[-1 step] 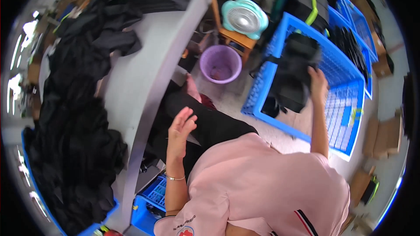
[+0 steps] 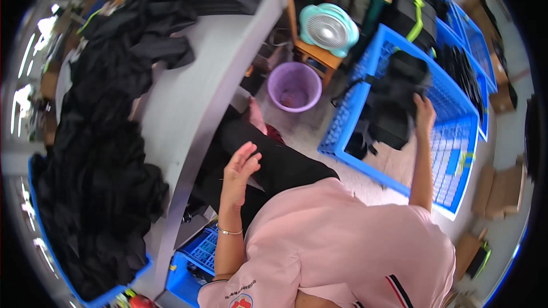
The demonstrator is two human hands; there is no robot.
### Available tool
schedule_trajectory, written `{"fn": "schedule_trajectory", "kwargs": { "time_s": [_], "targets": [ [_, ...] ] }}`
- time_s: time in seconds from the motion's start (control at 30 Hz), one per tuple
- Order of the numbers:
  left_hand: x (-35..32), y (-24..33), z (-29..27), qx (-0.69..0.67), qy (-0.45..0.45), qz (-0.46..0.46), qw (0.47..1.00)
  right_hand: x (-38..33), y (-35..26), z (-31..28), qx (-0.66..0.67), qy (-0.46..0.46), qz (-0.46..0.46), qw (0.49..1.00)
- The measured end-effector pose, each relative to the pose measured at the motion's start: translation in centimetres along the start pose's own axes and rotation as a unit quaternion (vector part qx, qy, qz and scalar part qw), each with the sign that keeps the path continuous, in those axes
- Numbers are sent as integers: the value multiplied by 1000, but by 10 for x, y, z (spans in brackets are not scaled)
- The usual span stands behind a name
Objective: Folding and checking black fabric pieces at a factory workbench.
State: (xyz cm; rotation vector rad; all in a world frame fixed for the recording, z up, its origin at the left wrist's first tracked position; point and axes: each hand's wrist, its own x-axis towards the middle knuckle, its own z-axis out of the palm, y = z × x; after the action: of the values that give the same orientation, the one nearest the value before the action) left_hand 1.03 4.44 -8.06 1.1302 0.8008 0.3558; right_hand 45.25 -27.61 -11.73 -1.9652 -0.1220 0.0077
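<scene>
My left hand is raised over my lap, fingers stretched and slightly bent, with nothing in it. To the right, my right hand reaches into a blue plastic basket. Its fingers are closed at the right edge of a black fabric bag or bag-like piece; the fingertips are partly hidden and slightly blurred. Black straps lie by the bag's left side and over the basket's rim.
A grey table at left carries heaped black fabric. Beyond my knees stand a purple bucket and a turquoise fan on a wooden chair. More blue baskets line the right; cardboard boxes lie beyond.
The whole view has shifted slightly, so the basket, fan and bucket appear a little further right and lower. My hands keep nearly the same pose, the right one still at the black bag.
</scene>
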Motion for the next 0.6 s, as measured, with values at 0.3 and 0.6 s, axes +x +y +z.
{"fn": "schedule_trajectory", "kwargs": {
  "time_s": [0.3,0.6],
  "targets": [
    [-8,-33,-30,-57,70,-37,995,74,73,80,-238,-5,-131,962],
    [-3,-8,-45,-68,89,-16,994,-149,-217,396,12,-236,-640,731]
  ]
}}
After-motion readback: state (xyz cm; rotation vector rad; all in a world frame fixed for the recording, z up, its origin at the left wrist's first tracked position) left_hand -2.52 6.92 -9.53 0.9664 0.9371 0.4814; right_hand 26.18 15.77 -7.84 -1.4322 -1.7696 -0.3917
